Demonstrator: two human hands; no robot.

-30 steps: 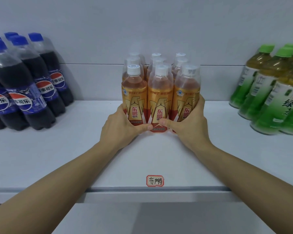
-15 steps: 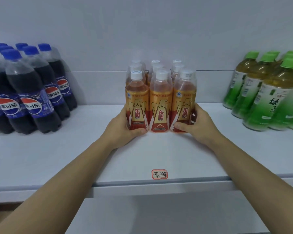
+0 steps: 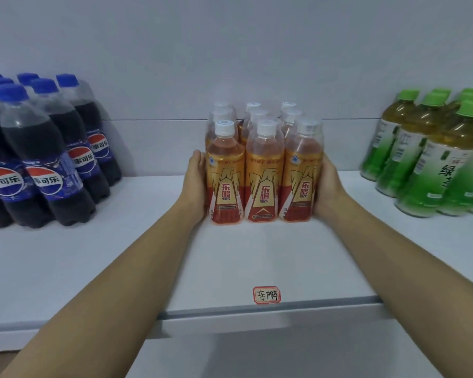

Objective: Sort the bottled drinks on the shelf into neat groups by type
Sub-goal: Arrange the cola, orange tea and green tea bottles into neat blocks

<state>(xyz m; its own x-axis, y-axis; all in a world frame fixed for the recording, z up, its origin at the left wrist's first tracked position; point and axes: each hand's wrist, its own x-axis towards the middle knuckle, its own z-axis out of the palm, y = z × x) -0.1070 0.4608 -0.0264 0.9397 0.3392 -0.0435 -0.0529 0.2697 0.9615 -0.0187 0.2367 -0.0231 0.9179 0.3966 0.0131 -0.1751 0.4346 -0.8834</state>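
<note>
On shelf [image 3: 230,257], both arms outstretched: left hand [image 3: 196,184], right hand [image 3: 326,186] flat against sides of orange bottles [image 3: 262,173], fingers straight, pressing inward, gripping nothing.

This looks like a shop, or perhaps a mock-up of one. A plain white shelf [image 3: 257,257] carries drinks in stocked blocks: cola bottles [image 3: 43,159] at the left, orange energy-drink bottles [image 3: 262,170] in the middle, green tea bottles [image 3: 431,156] at the right. A handwritten label [image 3: 266,295] sits at the shelf's front edge.
</note>
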